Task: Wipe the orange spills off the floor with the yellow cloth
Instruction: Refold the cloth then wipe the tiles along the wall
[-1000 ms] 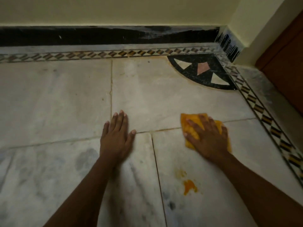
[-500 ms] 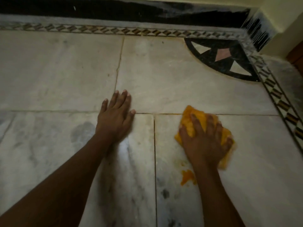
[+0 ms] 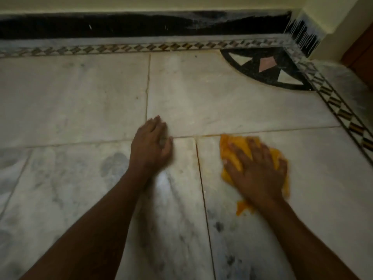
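Note:
The yellow cloth (image 3: 232, 150) lies bunched on the white marble floor (image 3: 80, 98) to the right of centre. My right hand (image 3: 258, 170) presses flat on it, fingers spread, and covers most of it. An orange spill (image 3: 243, 207) shows on the tile just below the cloth, right beside my right wrist, which hides part of it. My left hand (image 3: 151, 144) rests palm down on the floor to the left, across a tile joint, and holds nothing.
A patterned border strip (image 3: 141, 47) and black skirting (image 3: 121, 25) run along the far wall. A black quarter-circle inlay (image 3: 266, 67) fills the far right corner. A brown door (image 3: 363, 55) stands at the right edge.
My right hand has dragged the cloth back toward me, down to just above the orange spill. My left hand has stayed on the floor, fingers drawn closer together.

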Motion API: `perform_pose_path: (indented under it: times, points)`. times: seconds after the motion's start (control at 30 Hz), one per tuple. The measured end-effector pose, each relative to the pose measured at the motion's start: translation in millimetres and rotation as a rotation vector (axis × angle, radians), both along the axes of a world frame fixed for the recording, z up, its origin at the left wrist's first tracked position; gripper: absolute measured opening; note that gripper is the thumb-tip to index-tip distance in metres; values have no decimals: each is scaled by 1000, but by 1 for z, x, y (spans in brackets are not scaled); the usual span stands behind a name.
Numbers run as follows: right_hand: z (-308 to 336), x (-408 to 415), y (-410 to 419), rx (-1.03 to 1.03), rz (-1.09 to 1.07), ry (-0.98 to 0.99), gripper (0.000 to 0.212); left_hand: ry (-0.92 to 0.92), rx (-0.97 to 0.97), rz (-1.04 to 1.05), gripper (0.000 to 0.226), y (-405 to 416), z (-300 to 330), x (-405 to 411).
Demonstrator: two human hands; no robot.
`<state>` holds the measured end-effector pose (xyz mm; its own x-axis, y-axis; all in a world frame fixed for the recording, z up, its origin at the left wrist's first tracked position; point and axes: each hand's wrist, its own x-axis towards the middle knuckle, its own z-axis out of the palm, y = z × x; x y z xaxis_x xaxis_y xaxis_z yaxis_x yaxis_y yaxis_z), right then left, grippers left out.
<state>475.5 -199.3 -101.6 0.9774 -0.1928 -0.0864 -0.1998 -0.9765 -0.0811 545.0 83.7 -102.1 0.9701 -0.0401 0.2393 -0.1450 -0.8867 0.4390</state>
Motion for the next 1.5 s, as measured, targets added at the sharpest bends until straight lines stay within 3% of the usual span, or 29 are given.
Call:
perform_pose_path:
  times: [0.07, 0.13, 0.23, 0.33, 0.43, 0.5, 0.57, 0.67, 0.83, 0.9, 1.0, 1.03, 1.13, 1.23, 1.3, 1.37, 1.43, 1.5]
  points:
    - [1, 40, 17, 90, -136, 25, 63, 26, 11, 10, 60, 3, -3, -1]
    - [1, 62, 44, 150, -120, 32, 63, 65, 22, -13, 64, 2, -6, -4]
    - [-7, 26, 63, 120, 133, -27, 59, 95, 34, -28, 75, -1, -5, -17]
    - [-2, -55, 29, 44, 310, -56, 61, 176, 31, -57, 79, -6, 2, -51]
    - [4, -72, -21, -1, 71, 18, 63, 163, 25, -88, 79, -11, -2, -92]
    - [7, -35, -22, 47, -146, 19, 62, 144, 24, -104, 79, -12, -5, -103]
    - [2, 9, 2, 133, -217, 21, 63, 123, 4, -91, 78, -14, -8, -99]
    - [-6, 22, 43, 128, -11, 10, 61, 112, 19, -70, 76, -15, -10, -92]
    - [-7, -103, 19, 49, 374, -67, 60, 159, 64, -40, 77, -17, -4, -118]
    - [-3, -111, -15, 22, 224, -42, 61, 171, 74, -28, 77, -21, -5, -136]
    - [3, -52, -16, 108, -173, -43, 62, 170, 110, -45, 77, -23, -12, -156]
    - [1, -31, -3, 150, -204, -30, 63, 165, 121, -43, 76, -23, -18, -164]
    - [-4, -21, 37, 175, -13, 6, 61, 172, 122, -44, 74, -23, -21, -170]
    - [-12, -97, 40, 95, 321, -144, 56, 169, 100, 19, 73, -26, -19, -180]
    - [-11, -146, 9, 73, 407, -118, 57, 173, 93, 36, 74, -27, -15, -188]
    - [-7, -159, -34, 40, 264, -98, 59, 186, 106, 33, 76, -30, -11, -200]
    - [0, -126, -58, 17, -11, -59, 61, 190, 127, 59, 77, -34, -13, -221]
    - [11, -75, -56, 131, -198, 26, 64, 212, 151, 78, 78, -41, -14, -247]
